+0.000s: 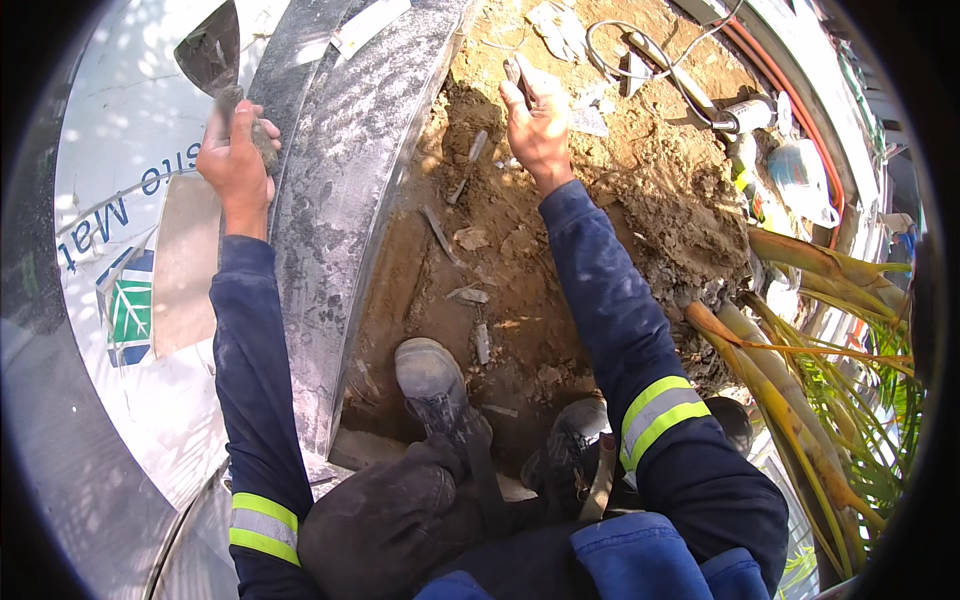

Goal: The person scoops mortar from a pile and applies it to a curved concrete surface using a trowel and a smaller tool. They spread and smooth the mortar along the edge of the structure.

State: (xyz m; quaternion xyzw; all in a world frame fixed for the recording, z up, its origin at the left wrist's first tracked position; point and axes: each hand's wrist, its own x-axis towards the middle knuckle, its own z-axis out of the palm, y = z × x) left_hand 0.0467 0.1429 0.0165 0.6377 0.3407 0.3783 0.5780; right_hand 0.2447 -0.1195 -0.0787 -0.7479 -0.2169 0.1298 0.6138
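Note:
My left hand (237, 160) is wrapped round the dirty grey handle of a trowel (212, 48). The trowel's dark, flared blade points away from me, above a white printed sheet (95, 190). Between them and the dug soil runs a long dusty grey stone slab (335, 200). Over the soil, my right hand (540, 128) is closed, with thumb and fingers pinching a small grey piece (513, 72); its kind is too small to tell. Beneath that hand lie brown dirt (520, 240) and several loose grey fragments (468, 165).
A beige flat piece (187, 265) rests on the sheet. Beyond my right hand are a grinder-like tool (745, 116) with a cable (600, 50), an orange hose (800, 95) and a whitish bucket (800, 180). Palm stems (785, 410) stand close on the right. My boots (432, 375) are in the trench.

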